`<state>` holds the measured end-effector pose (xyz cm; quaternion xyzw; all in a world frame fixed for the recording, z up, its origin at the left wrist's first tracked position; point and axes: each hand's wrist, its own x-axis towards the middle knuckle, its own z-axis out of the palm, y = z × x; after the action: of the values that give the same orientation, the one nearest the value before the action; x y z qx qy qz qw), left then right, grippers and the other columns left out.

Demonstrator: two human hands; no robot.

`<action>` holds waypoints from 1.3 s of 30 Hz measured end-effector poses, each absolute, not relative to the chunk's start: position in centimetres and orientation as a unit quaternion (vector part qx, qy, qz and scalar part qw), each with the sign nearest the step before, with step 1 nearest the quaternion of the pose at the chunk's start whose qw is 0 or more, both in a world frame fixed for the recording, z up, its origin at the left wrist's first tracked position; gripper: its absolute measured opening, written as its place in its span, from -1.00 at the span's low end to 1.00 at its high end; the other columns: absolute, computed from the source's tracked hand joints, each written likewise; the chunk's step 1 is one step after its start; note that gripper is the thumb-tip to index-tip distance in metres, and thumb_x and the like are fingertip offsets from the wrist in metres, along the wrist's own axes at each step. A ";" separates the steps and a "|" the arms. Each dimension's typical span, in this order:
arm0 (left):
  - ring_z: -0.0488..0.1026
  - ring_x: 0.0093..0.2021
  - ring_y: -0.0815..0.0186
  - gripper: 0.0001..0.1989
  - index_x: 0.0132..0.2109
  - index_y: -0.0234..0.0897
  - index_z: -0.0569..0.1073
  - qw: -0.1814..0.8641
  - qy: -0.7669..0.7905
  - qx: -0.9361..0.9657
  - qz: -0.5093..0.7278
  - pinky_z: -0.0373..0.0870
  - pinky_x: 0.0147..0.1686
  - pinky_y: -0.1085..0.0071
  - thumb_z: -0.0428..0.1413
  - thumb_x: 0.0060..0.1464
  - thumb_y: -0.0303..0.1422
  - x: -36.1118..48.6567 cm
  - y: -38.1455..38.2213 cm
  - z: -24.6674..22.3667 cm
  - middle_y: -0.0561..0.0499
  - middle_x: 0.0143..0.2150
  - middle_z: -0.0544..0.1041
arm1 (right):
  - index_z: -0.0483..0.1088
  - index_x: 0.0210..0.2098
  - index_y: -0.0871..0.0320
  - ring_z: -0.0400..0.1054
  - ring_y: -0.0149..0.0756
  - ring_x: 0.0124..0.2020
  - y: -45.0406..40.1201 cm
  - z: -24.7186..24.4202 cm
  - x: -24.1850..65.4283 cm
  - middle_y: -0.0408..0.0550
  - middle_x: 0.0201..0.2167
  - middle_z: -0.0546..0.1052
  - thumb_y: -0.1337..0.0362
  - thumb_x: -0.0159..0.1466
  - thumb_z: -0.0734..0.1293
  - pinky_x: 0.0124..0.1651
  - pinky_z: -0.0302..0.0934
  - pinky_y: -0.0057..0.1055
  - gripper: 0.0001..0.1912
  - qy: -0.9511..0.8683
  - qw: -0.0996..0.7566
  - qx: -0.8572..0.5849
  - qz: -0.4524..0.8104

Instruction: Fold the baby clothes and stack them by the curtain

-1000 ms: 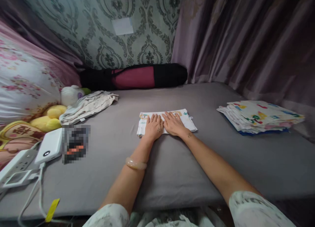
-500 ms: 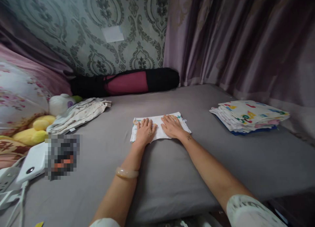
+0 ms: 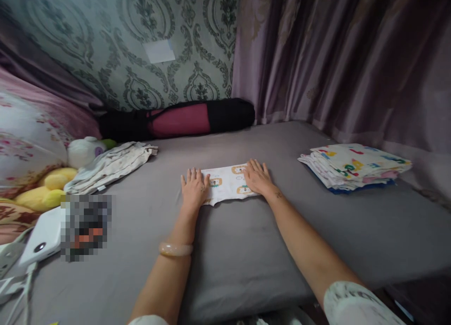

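A small white cloth (image 3: 227, 186) with an orange cartoon print lies folded flat in the middle of the grey bed sheet (image 3: 246, 250). On its left end rests my left hand (image 3: 194, 186), palm down with the fingers stretched out. My right hand (image 3: 258, 177) presses flat on the cloth's right end, its fingers also extended. Both palms cover the cloth's side edges, so those edges are partly hidden. A pale bangle (image 3: 175, 249) circles my left forearm.
To the right is a stack of folded cloths (image 3: 355, 167). A crumpled pale garment (image 3: 112, 165) lies at left beside plush toys (image 3: 82, 151). A white power bank (image 3: 41, 238) with a cable sits nearer. Along the wall stretches a black and maroon long bag (image 3: 179, 119).
My hands have slid apart, the left one leftward and the right one rightward, to the cloth's ends. More of the cloth's orange print now shows between them.
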<state>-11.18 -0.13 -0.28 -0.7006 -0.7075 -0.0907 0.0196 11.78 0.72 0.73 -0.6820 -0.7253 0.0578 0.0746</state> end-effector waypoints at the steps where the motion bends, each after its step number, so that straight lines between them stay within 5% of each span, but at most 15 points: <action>1: -0.02 0.39 0.01 -0.38 0.31 -0.42 0.20 0.011 -0.712 -0.697 -0.082 -0.12 0.31 -0.04 -0.33 0.31 -0.11 -11.4 -0.1 -0.3 -0.26 0.37 0.14 | 0.00 0.35 0.38 -0.20 -0.09 0.40 0.8 0.7 12.0 0.14 0.39 -0.01 0.13 0.41 -0.11 0.38 -0.34 -0.04 -0.36 -0.720 0.070 -0.687 0.063; 20: 0.03 0.38 0.03 -0.34 0.35 -0.44 0.03 -0.071 -0.627 -0.768 -0.110 0.05 0.27 0.12 -0.19 0.27 -0.08 -17.1 -1.8 -0.8 -0.36 0.38 0.06 | 0.02 0.34 0.35 -0.05 -0.08 0.36 -2.6 0.3 16.5 0.23 0.37 0.02 0.16 0.37 0.03 0.34 -0.08 -0.18 -0.38 -0.764 0.136 -0.619 0.120; 23: 0.09 0.34 0.04 -0.36 0.32 -0.36 0.13 -0.062 -0.569 -0.808 -0.140 0.11 0.25 0.14 -0.08 0.23 -0.06 -18.9 -3.7 -0.4 -0.32 0.37 0.09 | 0.08 0.33 0.24 -0.04 -0.11 0.36 -4.6 0.8 18.1 0.17 0.37 0.05 0.14 0.36 0.07 0.34 -0.07 -0.17 -0.41 -0.790 0.145 -0.583 0.119; 28: 0.34 0.12 0.16 -0.62 0.07 -0.17 0.43 -0.061 -0.449 -0.878 -0.156 0.28 0.11 0.22 -0.01 0.23 -0.10 -20.3 -6.0 1.4 -0.12 0.13 0.42 | 0.27 0.21 0.16 0.13 -0.15 0.27 -6.8 1.6 19.8 0.13 0.31 0.16 0.21 0.34 0.18 0.28 0.07 -0.23 -0.55 -0.857 0.155 -0.488 0.056; 33: 0.38 0.08 0.19 -0.65 0.00 -0.21 0.47 -0.010 -0.399 -0.913 -0.087 0.26 0.06 0.24 -0.17 0.33 -0.26 -19.8 -6.2 3.0 -0.11 0.01 0.52 | 0.41 0.05 0.13 0.28 -0.14 0.12 -6.8 2.1 19.5 0.13 0.09 0.43 0.43 0.34 0.14 0.14 0.18 -0.15 -0.64 -0.897 0.105 -0.427 -0.036; 39: 0.45 -0.03 0.16 -0.67 -0.07 -0.29 0.47 0.029 -0.375 -0.926 -0.022 0.26 0.02 0.19 -0.18 0.29 -0.41 -18.7 -5.9 3.7 -0.19 -0.08 0.54 | 0.36 0.09 0.17 0.35 -0.15 0.00 -6.4 2.4 18.5 0.14 0.05 0.43 0.52 0.32 0.10 0.05 0.23 -0.20 -0.57 -0.908 0.062 -0.410 -0.058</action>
<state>-18.74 -5.93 3.68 -0.9261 -0.3754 -0.0224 0.0293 18.49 -6.36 2.40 -0.4103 -0.9080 -0.0578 0.0616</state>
